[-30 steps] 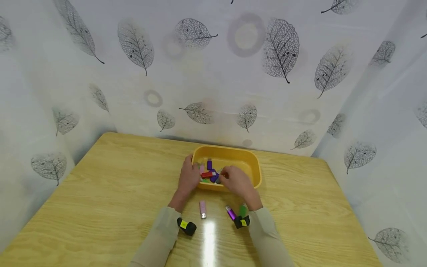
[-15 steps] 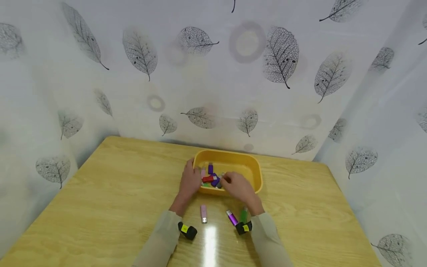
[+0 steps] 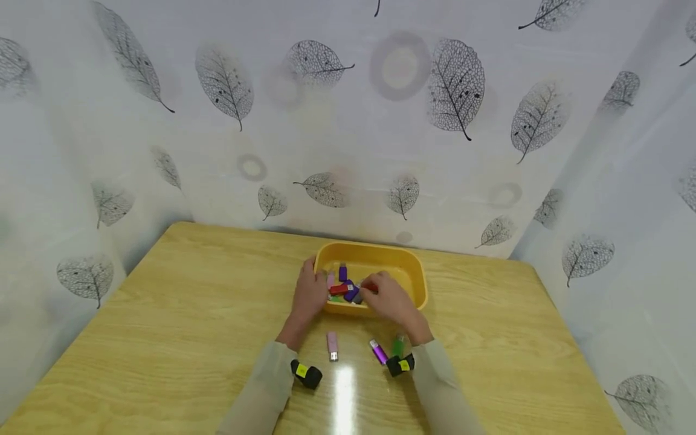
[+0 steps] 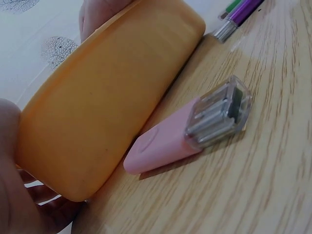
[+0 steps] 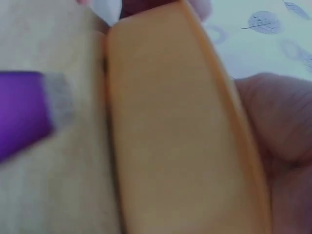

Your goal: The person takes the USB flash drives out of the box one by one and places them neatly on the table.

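A yellow plastic tray [image 3: 380, 249] stands near the table's back edge, with several USB flash drives inside at its left. Among them are a red flash drive [image 3: 341, 289] and a purple flash drive [image 3: 342, 272]. My left hand [image 3: 310, 293] grips the tray's left end, thumb at the rim and fingers around the outer wall. Over the front rim reaches my right hand [image 3: 390, 297], its fingers bent down by the drives; the fingertips are hidden, so whether they pinch one is unclear. In the right wrist view the tray wall [image 5: 170, 122] blocks the inside.
In front of the tray lie a pink flash drive [image 3: 332, 346], a purple metallic flash drive [image 3: 378, 351] and a green flash drive [image 3: 399, 345]. Black wrist cameras sit at both cuffs. A leaf-patterned curtain [image 3: 337, 133] hangs behind the wooden table [image 3: 217, 314].
The head view has shifted slightly. My right hand has risen a little over the drives, its fingers still bent. The left hand keeps its grip on the tray.
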Motion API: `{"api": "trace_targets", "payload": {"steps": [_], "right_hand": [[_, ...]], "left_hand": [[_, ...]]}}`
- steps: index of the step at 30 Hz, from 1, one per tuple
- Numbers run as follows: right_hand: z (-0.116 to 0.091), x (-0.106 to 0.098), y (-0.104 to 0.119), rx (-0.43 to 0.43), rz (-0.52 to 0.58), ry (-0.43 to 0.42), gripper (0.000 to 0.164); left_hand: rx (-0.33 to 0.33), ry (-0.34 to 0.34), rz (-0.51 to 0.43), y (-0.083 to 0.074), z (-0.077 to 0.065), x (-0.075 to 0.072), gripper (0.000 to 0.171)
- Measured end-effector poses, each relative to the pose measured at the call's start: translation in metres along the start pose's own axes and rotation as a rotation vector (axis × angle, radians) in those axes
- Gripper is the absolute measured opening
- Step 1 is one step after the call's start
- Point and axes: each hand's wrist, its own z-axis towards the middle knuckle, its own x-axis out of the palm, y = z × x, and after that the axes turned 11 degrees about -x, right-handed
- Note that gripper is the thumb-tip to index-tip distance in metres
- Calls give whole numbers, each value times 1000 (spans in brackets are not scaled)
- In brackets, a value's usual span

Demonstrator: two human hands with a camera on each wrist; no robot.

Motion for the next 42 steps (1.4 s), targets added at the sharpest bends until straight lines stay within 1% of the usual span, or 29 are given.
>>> {"api": "trace_targets", "payload": {"steps": [2, 4, 7, 9, 12, 19, 23, 27, 30, 32, 35, 38, 42], "right_hand": [[-1, -5, -3, -9, -14, -15, 18], [-2, -10, -8, 7, -48, -16, 17], [-4, -16, -18, 47, -55, 37, 22], [-4, -18, -23, 75, -28, 81, 26], [-2, -19, -27, 95, 21, 117, 31], [0, -16, -30, 105, 17, 140, 37], [4, -15, -30, 95, 2, 150, 40], [9, -13, -30, 88, 13, 173, 45], [11, -10, -30, 116, 47, 194, 48], [11, -9, -30, 141, 48, 202, 49], [10, -8, -30, 176, 39, 208, 51], [11, -9, -28, 193, 33, 205, 53], [11, -10, -27, 212, 10, 214, 57]], "left_hand": [[-7, 5, 5, 0, 0, 1, 42], [-15, 15, 10, 0, -1, 3, 42], [-11, 20, 4, -1, -2, 4, 42], [-8, 18, 3, -1, -2, 4, 43], [-12, 10, 13, -3, -3, 5, 43], [-38, 11, 31, -1, -4, 6, 43], [-41, -3, 22, -1, -4, 3, 42], [-39, -13, 13, -1, -4, -1, 42], [-41, -8, 14, -1, -4, -3, 43], [-45, -3, 16, -1, -4, -4, 43], [-58, 8, 16, -1, -4, -4, 43], [-67, 13, 12, -1, -2, -3, 43], [-57, 3, 21, -2, 0, -3, 43]]}}
